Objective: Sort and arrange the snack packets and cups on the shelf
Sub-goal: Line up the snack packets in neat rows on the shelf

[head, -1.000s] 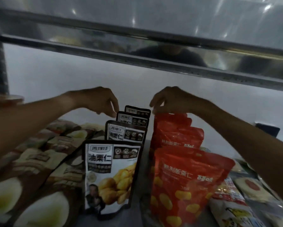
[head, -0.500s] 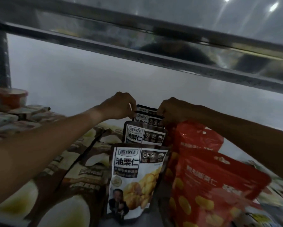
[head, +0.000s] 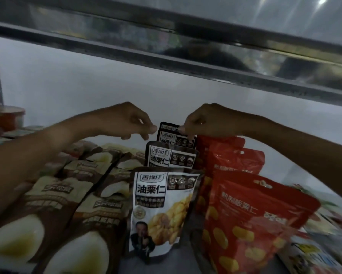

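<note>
Since half a second ago, both hands are sitting a little farther apart above the rear packets. Going left to right, the left hand is hovering with fingers loosely curled, holding nothing, just left of the rearmost black chestnut packet. That packet is standing upright behind three matching black-and-white ones. The right hand is pinching its top edge, beside the red packets.
</note>
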